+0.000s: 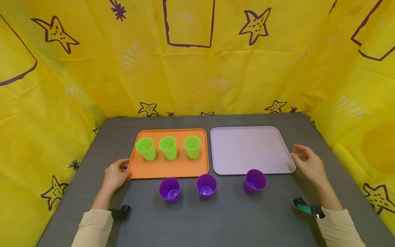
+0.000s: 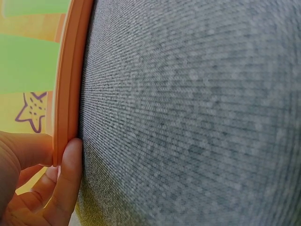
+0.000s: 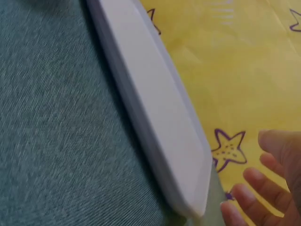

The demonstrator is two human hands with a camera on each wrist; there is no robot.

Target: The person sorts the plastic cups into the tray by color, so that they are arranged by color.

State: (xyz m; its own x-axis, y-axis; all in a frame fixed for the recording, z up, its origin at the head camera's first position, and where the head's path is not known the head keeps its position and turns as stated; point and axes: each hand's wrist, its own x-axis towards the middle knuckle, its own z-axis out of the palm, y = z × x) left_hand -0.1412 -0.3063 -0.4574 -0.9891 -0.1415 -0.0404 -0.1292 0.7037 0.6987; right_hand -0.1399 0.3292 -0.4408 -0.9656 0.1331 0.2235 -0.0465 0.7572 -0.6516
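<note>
At the near left corner of the orange tray (image 1: 166, 169), my left hand (image 1: 115, 174) pinches the rim between thumb and fingers, as the left wrist view also shows. Three light green cups (image 1: 168, 148) stand upright in a row on that tray. Beside the right end of the pale lilac tray (image 1: 250, 149), my right hand (image 1: 309, 165) holds nothing, its fingers loosely bent. In the right wrist view the fingers (image 3: 254, 181) are apart from that tray. In front of the trays stand three purple cups, one left (image 1: 169, 190), one central (image 1: 206, 187) and one right (image 1: 254, 181).
A dark grey cloth covers the table (image 1: 197, 223). Yellow fabric (image 1: 197, 79) with drawn starfish and shells hangs behind and along both sides. Each wrist carries a strapped camera, a black one (image 1: 121, 212) on the left and one with a green strap (image 1: 305, 207) on the right.
</note>
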